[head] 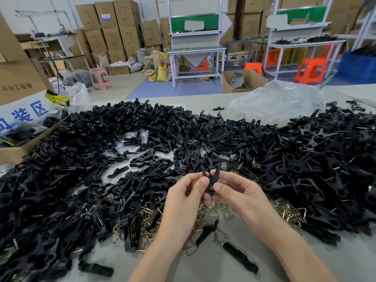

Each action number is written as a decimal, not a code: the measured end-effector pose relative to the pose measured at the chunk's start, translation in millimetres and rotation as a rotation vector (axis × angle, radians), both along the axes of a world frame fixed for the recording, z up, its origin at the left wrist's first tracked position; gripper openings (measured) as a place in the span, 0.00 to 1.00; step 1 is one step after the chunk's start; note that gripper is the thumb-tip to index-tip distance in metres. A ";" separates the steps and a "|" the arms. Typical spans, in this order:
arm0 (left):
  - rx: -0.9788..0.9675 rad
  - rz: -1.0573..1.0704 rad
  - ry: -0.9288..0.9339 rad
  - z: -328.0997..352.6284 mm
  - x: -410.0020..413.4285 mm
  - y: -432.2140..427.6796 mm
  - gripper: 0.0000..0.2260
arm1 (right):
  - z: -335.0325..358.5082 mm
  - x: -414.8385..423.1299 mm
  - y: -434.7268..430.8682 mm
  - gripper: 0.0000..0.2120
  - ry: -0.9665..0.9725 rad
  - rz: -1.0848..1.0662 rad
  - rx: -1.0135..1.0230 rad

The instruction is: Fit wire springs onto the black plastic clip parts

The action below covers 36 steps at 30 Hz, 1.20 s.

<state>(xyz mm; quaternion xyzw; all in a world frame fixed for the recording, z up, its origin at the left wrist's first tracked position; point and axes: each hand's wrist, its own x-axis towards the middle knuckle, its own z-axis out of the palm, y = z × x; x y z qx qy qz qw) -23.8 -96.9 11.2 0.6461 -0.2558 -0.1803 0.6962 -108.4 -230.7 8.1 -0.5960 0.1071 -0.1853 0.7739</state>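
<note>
Both hands meet above the table's near middle. My left hand [186, 197] and my right hand [240, 192] pinch one black plastic clip [212, 179] between thumbs and fingers; its two halves spread in a V pointing away from me. A bit of wire shows at the clip's lower end between my thumbs. Under my hands lies a heap of brass-coloured wire springs [146, 220]. A huge pile of black clip parts [101, 139] covers the table on the left, the back and the right.
A cardboard box [14, 151] with a blue-lettered sign stands at the left edge. Crumpled clear plastic [278, 100] lies at the back right. Loose clip halves [241, 257] lie on the grey table surface [203, 267] near me. Benches, stools and stacked cartons fill the room beyond.
</note>
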 end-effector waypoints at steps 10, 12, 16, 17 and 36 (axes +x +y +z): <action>-0.006 0.036 0.059 6.0 -2.3 0.2 0.15 | 3.1 -1.7 2.1 0.18 0.038 -0.038 -0.113; 0.065 0.073 -0.073 5.4 -1.5 3.8 0.16 | 2.0 -2.0 1.1 0.19 0.037 -0.061 -0.091; 0.282 0.188 -0.356 2.8 1.4 11.3 0.16 | -1.4 -1.0 -1.5 0.18 -0.001 -0.081 -0.031; 0.320 0.197 -0.384 3.2 2.4 12.4 0.16 | -2.0 -0.6 -3.9 0.19 -0.015 -0.101 -0.004; 0.593 0.133 -0.753 -4.9 3.7 11.5 0.13 | -6.2 -0.9 -11.9 0.14 0.027 -0.291 -0.105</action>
